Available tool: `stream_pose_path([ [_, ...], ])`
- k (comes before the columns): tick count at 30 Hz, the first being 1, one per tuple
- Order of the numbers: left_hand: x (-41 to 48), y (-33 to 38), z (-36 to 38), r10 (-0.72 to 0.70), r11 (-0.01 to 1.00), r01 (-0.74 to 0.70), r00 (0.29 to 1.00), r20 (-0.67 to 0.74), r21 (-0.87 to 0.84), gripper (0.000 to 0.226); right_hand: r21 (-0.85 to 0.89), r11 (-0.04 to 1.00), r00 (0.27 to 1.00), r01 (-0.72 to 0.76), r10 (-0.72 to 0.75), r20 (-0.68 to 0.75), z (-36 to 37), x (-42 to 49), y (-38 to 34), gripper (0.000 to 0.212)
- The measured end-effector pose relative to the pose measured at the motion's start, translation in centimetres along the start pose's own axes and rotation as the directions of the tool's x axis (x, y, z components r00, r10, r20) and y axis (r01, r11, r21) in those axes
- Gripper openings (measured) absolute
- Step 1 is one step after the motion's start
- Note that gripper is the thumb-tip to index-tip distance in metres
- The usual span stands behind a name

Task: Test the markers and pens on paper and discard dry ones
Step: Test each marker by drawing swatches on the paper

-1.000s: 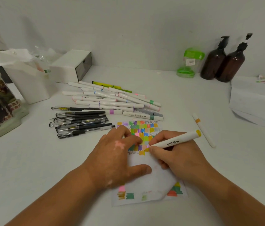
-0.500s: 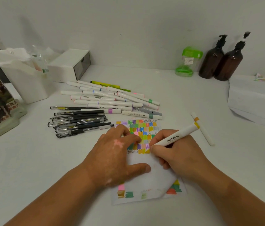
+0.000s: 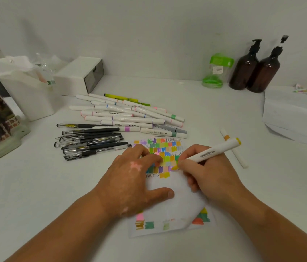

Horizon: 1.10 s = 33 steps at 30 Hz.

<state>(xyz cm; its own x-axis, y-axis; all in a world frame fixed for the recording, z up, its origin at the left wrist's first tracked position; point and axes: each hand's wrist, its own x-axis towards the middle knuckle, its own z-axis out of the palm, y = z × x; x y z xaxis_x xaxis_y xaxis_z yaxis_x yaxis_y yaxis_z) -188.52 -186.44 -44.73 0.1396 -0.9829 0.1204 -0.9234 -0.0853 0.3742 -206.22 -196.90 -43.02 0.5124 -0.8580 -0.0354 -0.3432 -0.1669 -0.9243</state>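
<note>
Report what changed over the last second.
The right hand, gripping the yellow marker, slid its tip slightly away across the swatches on the paper, its back end swinging toward the loose orange-banded marker. The left hand stayed pressing the paper; the marker pile and pens lie unmoved.

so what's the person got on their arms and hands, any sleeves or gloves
Nothing worn that shows: left hand and right hand are bare, no gloves, rings or watch visible; left forearm and right forearm run bare to the frame's edge, no sleeve in view.
</note>
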Motion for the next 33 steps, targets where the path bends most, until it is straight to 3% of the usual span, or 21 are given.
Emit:
stream_pose_path([
  [3,0.0,0.2,-0.5,-0.035,0.992,0.027,0.997,-0.067,-0.123,0.062,0.236,0.972,0.999,0.010,0.000,-0.043,-0.8,0.3,-0.3,0.021],
  [6,0.2,0.2,-1.2,-0.132,0.895,0.060,0.982,-0.134,-0.441,0.036,0.310,0.949,0.997,0.056,-0.039,-0.060,-1.5,0.4,-0.4,0.022],
  [12,0.2,0.4,-1.7,-0.180,0.722,0.026,0.972,-0.151,-0.692,0.049,0.470,0.880,0.996,0.068,-0.091,0.026,-1.5,0.4,-0.6,0.003],
  [15,0.4,0.5,-1.8,-0.229,0.537,0.031,0.967,-0.110,-0.843,0.043,0.576,0.816,0.994,0.048,-0.098,0.056,-1.5,0.5,-0.6,0.008],
  [17,0.4,0.3,-1.8,-0.236,0.488,0.013,0.965,-0.118,-0.873,0.034,0.609,0.791,0.993,0.053,-0.106,0.051,-1.7,0.5,-0.7,0.011],
  [26,0.2,0.9,-1.9,-0.157,0.467,-0.026,0.981,-0.112,-0.884,0.025,0.613,0.781,0.985,0.118,-0.170,0.026,-1.6,0.3,-1.0,0.010],
  [33,-0.2,1.3,-2.0,-0.132,0.506,-0.031,0.985,-0.112,-0.862,0.023,0.543,0.830,0.972,0.127,-0.214,0.099,-1.3,0.1,-0.6,0.008],
])
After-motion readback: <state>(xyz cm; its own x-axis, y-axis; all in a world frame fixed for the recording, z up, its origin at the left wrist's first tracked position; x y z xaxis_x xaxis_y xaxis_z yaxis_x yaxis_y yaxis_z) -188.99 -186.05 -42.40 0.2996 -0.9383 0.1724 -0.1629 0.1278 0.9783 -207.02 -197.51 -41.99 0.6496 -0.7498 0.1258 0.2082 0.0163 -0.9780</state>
